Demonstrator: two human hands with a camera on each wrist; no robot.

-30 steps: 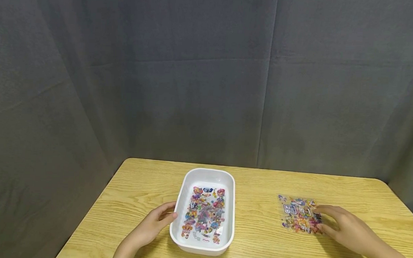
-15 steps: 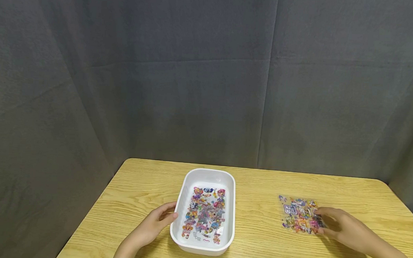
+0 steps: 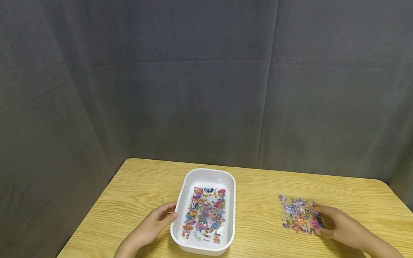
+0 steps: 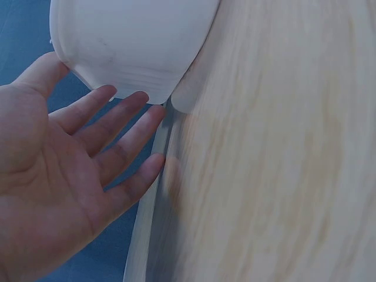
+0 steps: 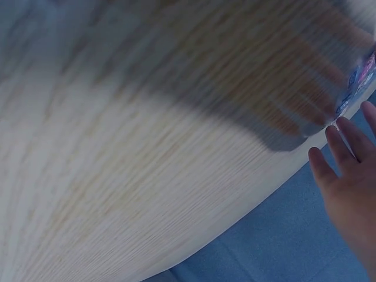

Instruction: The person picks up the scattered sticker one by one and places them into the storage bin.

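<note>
A white plastic tray point(image 3: 209, 177) stands left of the table's middle, with clear sheets of colourful cartoon stickers point(image 3: 205, 216) lying flat in it. My left hand point(image 3: 150, 226) rests its fingertips and thumb against the tray's left side. From below, the left wrist view shows those fingers spread and nearly straight by the tray's wall point(image 4: 135, 47). On the right lies a clear sticker sheet point(image 3: 295, 215) with cartoon figures and numbers. My right hand point(image 3: 344, 227) has thumb and fingertips at that sheet's right edge; its fingers point(image 5: 343, 147) look extended in the right wrist view.
The wood-grain table point(image 3: 258, 199) has rounded far corners. Dark grey curtains point(image 3: 201, 87) hang behind it and along both sides. A stretch of tabletop separates the tray from the sticker sheet on the right.
My right hand has shifted slightly left along the sheet's right edge, with its thumb moving a little inward. The left hand and tray look almost unmoved.
</note>
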